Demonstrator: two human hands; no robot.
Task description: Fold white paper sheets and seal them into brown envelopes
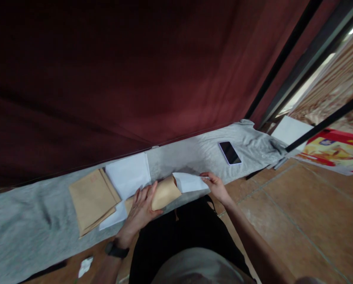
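A brown paper envelope (166, 192) lies at the front edge of the grey cloth, its mouth toward the right. My left hand (143, 205) rests on its left part, fingers spread flat over the paper. Out of the mouth sticks a white sheet of paper (191, 183), partly inside the envelope. The sheet's right end is pinched between the thumb and fingers of my right hand (215, 185). Left of my left hand lie several brown envelopes (93, 199) in a stack, overlapping white paper sheets (129, 173).
Grey cloth (191, 152) covers the long narrow surface, with a phone (230, 153) toward its right end. Behind it hangs a dark red curtain (164, 79). Black poles (283, 59) and a red-yellow box (336, 148) stand at right. Crumpled white paper (85, 266) is on the tiled floor.
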